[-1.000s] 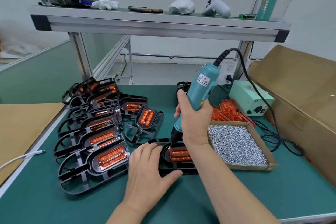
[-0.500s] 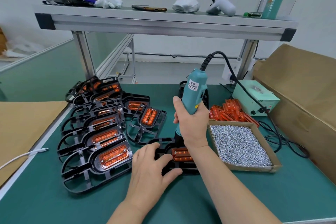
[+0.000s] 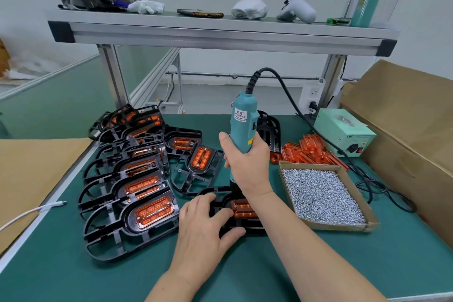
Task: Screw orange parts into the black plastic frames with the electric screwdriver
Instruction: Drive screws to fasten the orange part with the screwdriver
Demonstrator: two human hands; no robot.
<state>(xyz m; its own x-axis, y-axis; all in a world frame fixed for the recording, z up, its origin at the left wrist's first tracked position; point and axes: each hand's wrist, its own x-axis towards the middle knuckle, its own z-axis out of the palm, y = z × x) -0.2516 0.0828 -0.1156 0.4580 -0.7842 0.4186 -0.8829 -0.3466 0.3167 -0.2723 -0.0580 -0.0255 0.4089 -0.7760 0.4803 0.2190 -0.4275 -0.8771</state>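
Observation:
My right hand (image 3: 247, 164) grips the teal electric screwdriver (image 3: 242, 122), held nearly upright with its tip down at the far end of the black frame (image 3: 221, 197) in front of me. An orange part (image 3: 244, 208) sits in that frame, partly hidden by my right forearm. My left hand (image 3: 203, 230) holds the frame's left end, fingers curved over its top and thumb at its near edge. The bit itself is hidden behind my right hand.
Several black frames with orange parts (image 3: 137, 179) lie stacked at the left. A cardboard tray of screws (image 3: 323, 196) sits at the right, loose orange parts (image 3: 311, 152) behind it, then a green power box (image 3: 343, 132). A large cardboard box (image 3: 404, 130) flanks the right edge.
The screwdriver has swung from a rightward lean to nearly upright, with my right hand shifting along the frame. My left hand has stayed on the frame.

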